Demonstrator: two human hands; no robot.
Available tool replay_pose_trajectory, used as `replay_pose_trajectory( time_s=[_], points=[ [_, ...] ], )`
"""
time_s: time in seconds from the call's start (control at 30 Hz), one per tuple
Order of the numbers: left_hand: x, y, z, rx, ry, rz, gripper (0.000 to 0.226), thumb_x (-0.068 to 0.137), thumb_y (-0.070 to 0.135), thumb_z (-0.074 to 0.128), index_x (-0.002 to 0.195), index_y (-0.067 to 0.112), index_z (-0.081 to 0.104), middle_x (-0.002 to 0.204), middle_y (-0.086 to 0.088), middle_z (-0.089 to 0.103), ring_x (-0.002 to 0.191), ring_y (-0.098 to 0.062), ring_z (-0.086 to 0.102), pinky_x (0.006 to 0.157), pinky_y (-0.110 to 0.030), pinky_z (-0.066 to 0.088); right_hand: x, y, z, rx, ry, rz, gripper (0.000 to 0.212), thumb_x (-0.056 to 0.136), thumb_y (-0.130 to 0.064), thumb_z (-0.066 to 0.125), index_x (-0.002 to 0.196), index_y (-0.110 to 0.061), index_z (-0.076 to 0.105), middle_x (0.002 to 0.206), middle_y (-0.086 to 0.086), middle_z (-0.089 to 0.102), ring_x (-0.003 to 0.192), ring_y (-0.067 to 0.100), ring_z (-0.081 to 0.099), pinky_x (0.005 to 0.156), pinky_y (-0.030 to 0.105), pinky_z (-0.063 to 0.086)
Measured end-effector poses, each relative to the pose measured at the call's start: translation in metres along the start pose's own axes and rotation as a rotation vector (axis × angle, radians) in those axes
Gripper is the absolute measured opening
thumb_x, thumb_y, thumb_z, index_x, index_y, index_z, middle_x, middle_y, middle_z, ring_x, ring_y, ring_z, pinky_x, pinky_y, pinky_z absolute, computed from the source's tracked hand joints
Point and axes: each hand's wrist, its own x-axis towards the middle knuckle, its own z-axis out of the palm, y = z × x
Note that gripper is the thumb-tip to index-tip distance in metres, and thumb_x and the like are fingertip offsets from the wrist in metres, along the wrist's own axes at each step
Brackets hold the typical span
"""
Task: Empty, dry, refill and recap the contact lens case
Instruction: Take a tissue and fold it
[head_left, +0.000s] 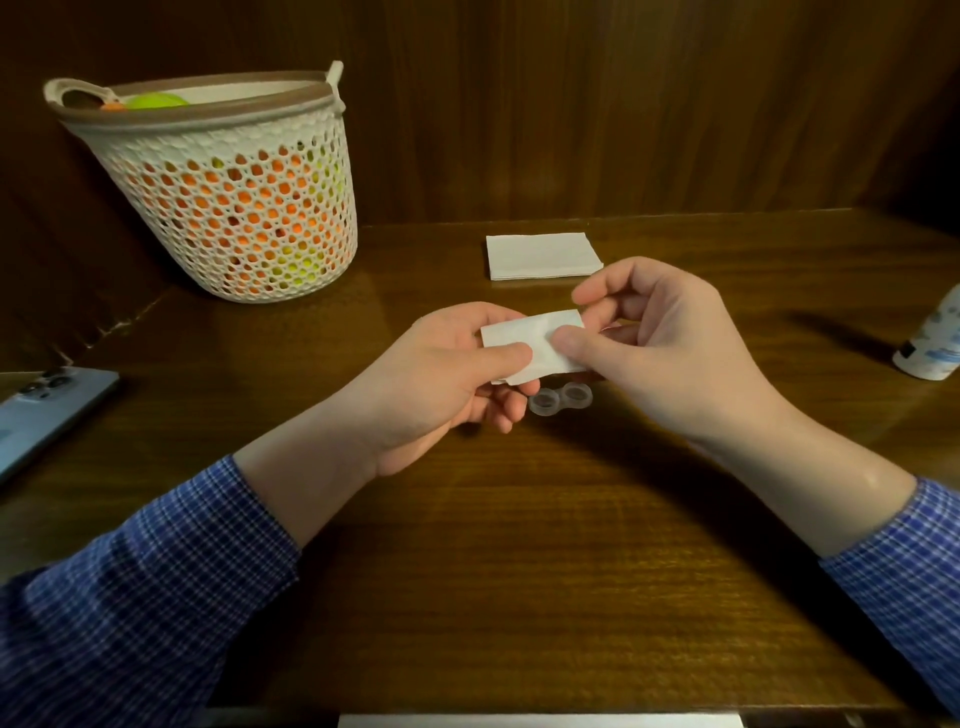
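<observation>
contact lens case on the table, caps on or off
Off. The contact lens case lies on the table with both round wells open on top, no caps on them. Whether the wells hold liquid cannot be told.

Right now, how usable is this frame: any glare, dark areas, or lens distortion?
Head view: dim, warm light; the wooden back wall is nearly black. Soft glare on the table beside the basket. Wide-angle bending tilts the basket and the bottle. Both hands and the tissue are sharp.

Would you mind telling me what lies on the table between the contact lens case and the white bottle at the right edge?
In the head view, only bare table lies between the contact lens case and the bottle.
</observation>
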Motion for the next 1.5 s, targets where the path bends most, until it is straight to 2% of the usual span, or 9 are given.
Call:
replay_pose_trajectory(
  time_s=[0.2, 0.37, 0.53, 0.8, 0.93, 1.03, 1.13, 1.3, 1.5],
  points=[
    [-0.002, 0.0, 0.001, 0.062, -0.021, 0.032, 0.024, 0.105, 0.014, 0.053, 0.129, 0.014, 0.056, 0.077, -0.001, 0.07, 0.068, -0.014, 0.064, 0.06, -0.026, 0.053, -0.001, 0.0, 0.001, 0.016, 0.029, -0.062, 0.032, 0.083, -0.012, 0.084, 0.107, -0.019, 0.065, 0.084, 0.002, 0.071, 0.078, 0.021, 0.072, 0.077, 0.037, 0.064],
    [-0.003, 0.001, -0.003, 0.151, 0.014, 0.113, 0.018, 0.104, 0.01, 0.054, 0.121, 0.015, 0.057, 0.076, 0.001, 0.07, 0.068, -0.014, 0.064, 0.062, -0.026, 0.053, 0.003, 0.002, -0.005, 0.158, -0.067, 0.059, 0.044, 0.082, -0.007, 0.083, 0.119, -0.02, 0.063, 0.098, -0.001, 0.07, 0.079, 0.018, 0.067, 0.081, 0.039, 0.062],
    [-0.003, 0.001, -0.005, 0.029, -0.041, 0.134, 0.016, 0.103, 0.005, 0.054, 0.114, 0.015, 0.059, 0.077, -0.004, 0.069, 0.066, -0.016, 0.062, 0.059, -0.027, 0.052, 0.007, 0.0, -0.013, 0.302, -0.21, 0.045, 0.015, 0.087, 0.005, 0.073, 0.09, -0.01, 0.073, 0.074, 0.0, 0.073, 0.07, 0.011, 0.07, 0.065, 0.022, 0.058],
    [-0.002, 0.005, -0.008, -0.234, -0.139, 0.13, 0.022, 0.094, 0.004, 0.05, 0.094, 0.011, 0.07, 0.083, -0.01, 0.069, 0.07, -0.018, 0.063, 0.061, -0.028, 0.054, 0.008, -0.002, -0.018, 0.338, -0.215, 0.026, 0.022, 0.09, 0.006, 0.068, 0.085, -0.013, 0.077, 0.091, 0.009, 0.079, 0.089, 0.022, 0.073, 0.078, 0.028, 0.062],
    [0.0, 0.003, -0.006, -0.088, -0.018, 0.161, 0.012, 0.096, 0.011, 0.063, 0.092, 0.014, 0.074, 0.083, -0.006, 0.072, 0.069, -0.017, 0.067, 0.062, -0.028, 0.057, 0.011, 0.0, -0.021, 0.33, -0.222, 0.028, 0.026, 0.09, 0.011, 0.065, 0.086, -0.01, 0.079, 0.099, 0.01, 0.079, 0.099, 0.029, 0.073, 0.083, 0.029, 0.061],
    [0.0, -0.006, -0.002, 0.147, 0.071, 0.272, 0.02, 0.093, 0.001, 0.068, 0.107, 0.014, 0.066, 0.088, -0.007, 0.077, 0.07, -0.019, 0.072, 0.065, -0.03, 0.061, 0.012, 0.002, -0.02, 0.365, -0.253, 0.046, 0.008, 0.088, -0.002, 0.072, 0.092, -0.008, 0.077, 0.089, 0.005, 0.077, 0.085, 0.018, 0.07, 0.075, 0.024, 0.059],
    [0.0, -0.012, 0.003, 0.201, 0.138, 0.329, 0.026, 0.091, 0.002, 0.072, 0.112, 0.016, 0.063, 0.091, -0.004, 0.079, 0.072, -0.02, 0.076, 0.065, -0.028, 0.062, 0.012, 0.01, -0.018, 0.249, -0.213, 0.055, 0.022, 0.079, -0.004, 0.081, 0.098, -0.01, 0.072, 0.085, 0.004, 0.074, 0.08, 0.016, 0.07, 0.077, 0.028, 0.059],
    [0.002, -0.014, 0.009, 0.294, 0.127, 0.296, 0.013, 0.094, 0.017, 0.069, 0.107, 0.017, 0.073, 0.087, 0.0, 0.08, 0.078, -0.018, 0.077, 0.069, -0.029, 0.064, 0.012, 0.01, -0.02, 0.267, -0.221, 0.045, 0.039, 0.071, -0.01, 0.085, 0.107, -0.013, 0.07, 0.088, 0.007, 0.08, 0.083, 0.02, 0.077, 0.077, 0.026, 0.062],
    [0.0, -0.015, 0.027, 0.042, 0.21, 0.267, 0.013, 0.098, 0.018, 0.063, 0.106, 0.011, 0.07, 0.088, -0.003, 0.08, 0.081, -0.02, 0.078, 0.071, -0.027, 0.064, 0.009, 0.012, -0.01, 0.527, -0.242, 0.172, 0.027, 0.084, -0.017, 0.077, 0.107, -0.004, 0.077, 0.099, 0.011, 0.076, 0.097, 0.027, 0.064, 0.088, 0.043, 0.048]
  ],
)
